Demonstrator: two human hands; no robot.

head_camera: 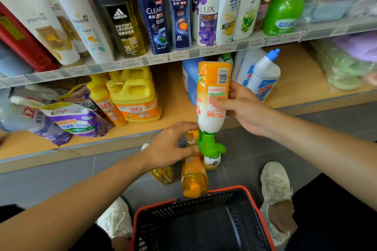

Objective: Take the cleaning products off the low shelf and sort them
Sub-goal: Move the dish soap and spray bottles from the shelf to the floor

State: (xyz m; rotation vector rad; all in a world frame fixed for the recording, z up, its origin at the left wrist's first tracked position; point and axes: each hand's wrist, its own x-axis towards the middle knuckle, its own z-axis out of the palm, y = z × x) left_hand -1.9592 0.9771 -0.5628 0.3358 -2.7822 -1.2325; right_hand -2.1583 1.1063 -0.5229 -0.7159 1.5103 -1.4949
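Observation:
My right hand (242, 108) grips an orange-and-white spray bottle (213, 91), held upside down with its green trigger head (210, 144) pointing at the floor. My left hand (171, 146) reaches to that trigger head, fingers spread over several bottles on the floor; whether it holds one is hidden. On the grey floor lie an orange dish-soap bottle (193, 177), a yellow bottle (163, 175) and a small white bottle (212, 162). The low wooden shelf (175, 106) carries yellow detergent jugs (134, 93), purple refill pouches (71, 118), a blue jug (189, 79) and white toilet-cleaner bottles (263, 77).
A black shopping basket with a red rim (155, 206) stands on the floor between my two white shoes (275, 183). The upper shelf (204, 50) holds shampoo and body-wash bottles. Packs of sponges (346, 63) fill the right end of the low shelf.

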